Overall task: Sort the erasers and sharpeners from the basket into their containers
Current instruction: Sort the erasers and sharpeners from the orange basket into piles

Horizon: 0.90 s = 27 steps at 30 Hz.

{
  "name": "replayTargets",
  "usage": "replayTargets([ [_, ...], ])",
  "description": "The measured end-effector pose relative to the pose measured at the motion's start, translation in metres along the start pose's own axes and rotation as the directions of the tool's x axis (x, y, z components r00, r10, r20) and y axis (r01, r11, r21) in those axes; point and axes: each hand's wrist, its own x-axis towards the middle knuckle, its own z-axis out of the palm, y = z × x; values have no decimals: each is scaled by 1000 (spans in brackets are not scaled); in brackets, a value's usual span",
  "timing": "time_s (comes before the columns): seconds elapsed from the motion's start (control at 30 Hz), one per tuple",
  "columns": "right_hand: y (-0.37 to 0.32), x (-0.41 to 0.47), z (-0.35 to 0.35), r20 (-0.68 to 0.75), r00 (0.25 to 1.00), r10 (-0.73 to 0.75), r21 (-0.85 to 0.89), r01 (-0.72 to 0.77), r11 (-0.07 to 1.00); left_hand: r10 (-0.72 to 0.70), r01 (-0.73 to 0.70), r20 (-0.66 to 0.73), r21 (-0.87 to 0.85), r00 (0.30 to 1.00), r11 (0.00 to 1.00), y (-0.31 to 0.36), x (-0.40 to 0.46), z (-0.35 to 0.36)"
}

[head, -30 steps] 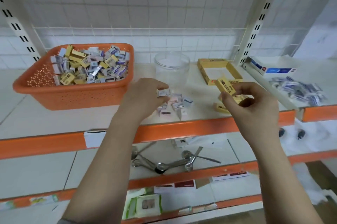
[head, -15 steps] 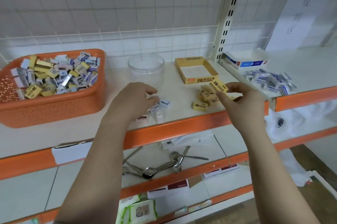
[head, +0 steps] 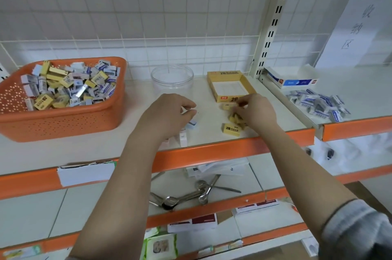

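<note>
An orange basket (head: 63,120) at the left holds several yellow erasers and small white-and-blue boxed sharpeners. A clear round jar (head: 172,78) stands behind my hands, with an open yellow eraser box (head: 214,88) to its right. My left hand (head: 167,115) hovers with curled fingers over a few small white sharpener boxes (head: 192,124) on the shelf; a small white piece shows at its fingertips. My right hand (head: 254,111) pinches a yellow eraser over a little pile of yellow erasers (head: 231,128) in front of the box.
The shelf's orange front edge (head: 233,147) runs just below my hands. On the right-hand shelf lie a white-and-blue box (head: 292,81) and a heap of wrapped sharpeners (head: 318,104). Metal spoons (head: 191,196) lie on the shelf beneath.
My right hand has dropped from holding an eraser in the air down onto the yellow pile. The left hand stays over the white boxes. The view has shifted right.
</note>
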Motion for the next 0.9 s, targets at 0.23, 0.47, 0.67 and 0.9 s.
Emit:
replayTargets([
  [0.23,-24,3,7,-90,996,15,42,-11,999,13,-13,-91,-3,996,1000,-22,-5,-34],
  [0.47,-108,-14,31,-223,968,-116,93,139,986,64,-66,-190,-7,980,998,-84,-6,-94],
  [0.67,-204,-28,70,-337,927,-161,201,238,950,76,-68,-209,43,975,997,-158,-18,-164],
  [0.9,-288,-19,99,-160,948,-275,106,293,950,-12,28,-238,63,971,998,-224,-30,-210],
])
